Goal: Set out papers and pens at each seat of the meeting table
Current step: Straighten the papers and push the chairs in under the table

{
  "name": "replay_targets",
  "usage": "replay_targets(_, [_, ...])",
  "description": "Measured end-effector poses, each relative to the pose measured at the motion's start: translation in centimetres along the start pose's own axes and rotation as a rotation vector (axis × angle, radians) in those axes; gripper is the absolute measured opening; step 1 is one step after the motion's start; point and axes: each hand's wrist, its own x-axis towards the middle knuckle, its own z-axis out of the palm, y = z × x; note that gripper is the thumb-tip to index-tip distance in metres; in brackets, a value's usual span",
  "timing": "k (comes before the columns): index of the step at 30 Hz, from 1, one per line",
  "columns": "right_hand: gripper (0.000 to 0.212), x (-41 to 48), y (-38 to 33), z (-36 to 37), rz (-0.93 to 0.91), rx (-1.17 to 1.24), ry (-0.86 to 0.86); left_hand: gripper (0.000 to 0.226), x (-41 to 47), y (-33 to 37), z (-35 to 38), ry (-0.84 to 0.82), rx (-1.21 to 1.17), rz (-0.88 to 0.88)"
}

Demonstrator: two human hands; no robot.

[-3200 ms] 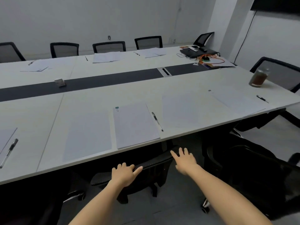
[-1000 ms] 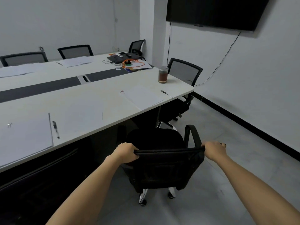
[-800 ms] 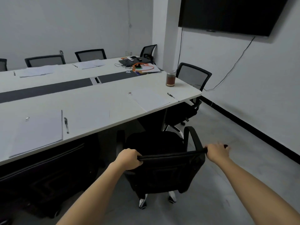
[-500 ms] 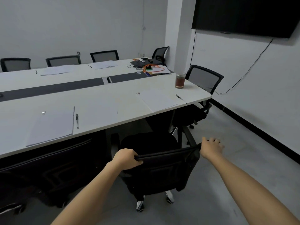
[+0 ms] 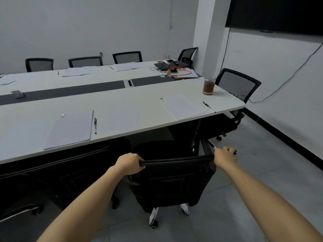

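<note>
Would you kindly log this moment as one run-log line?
left hand: grips chair back | right hand: at its other corner, grip unclear | papers, pens: laid on table

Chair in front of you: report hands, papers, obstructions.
Left hand grips chair back top; right hand at its right corner, grip unclear. Left paper stack and right paper stack laid, pens alongside. Neighbouring chair close on left.

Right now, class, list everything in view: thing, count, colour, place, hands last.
table: one, white with dark centre strip, mid-room.
chairs: at least seven, black, four far side, one right end, two near side.
paper stacks: two, white, near edge; more far side.
pens: two, dark, beside the near stacks.
jar: one, brown contents, right end.
laptop: one, dark, far right corner.
screen: one, black, right wall.
left hand: one, gripping backrest of nearest chair.
right hand: one, at backrest's right corner, grip unclear.
</note>
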Motion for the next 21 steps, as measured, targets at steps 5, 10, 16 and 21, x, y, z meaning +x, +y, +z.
replay_targets(5, [0.043, 1.9, -0.4, -0.4, 0.0, -0.007, -0.012, 0.031, 0.9, -0.2, -0.3, -0.012, -0.036, 0.005])
replay_targets(10, [0.036, 4.4, -1.2, -0.8, 0.001, 0.012, -0.008, 0.031, 2.8, -0.6, -0.7, 0.016, -0.052, 0.025])
replay_targets(16, [0.034, 7.0, -3.2, -1.4, -0.007, 0.03, -0.02, 0.03, 5.9, -2.5, -1.8, 0.024, -0.051, 0.02])
replay_targets(21, [0.04, 10.1, -5.5, -2.1, -0.017, 0.027, -0.017, 0.031, 9.2, -4.2, -2.8, 0.023, -0.063, 0.004])
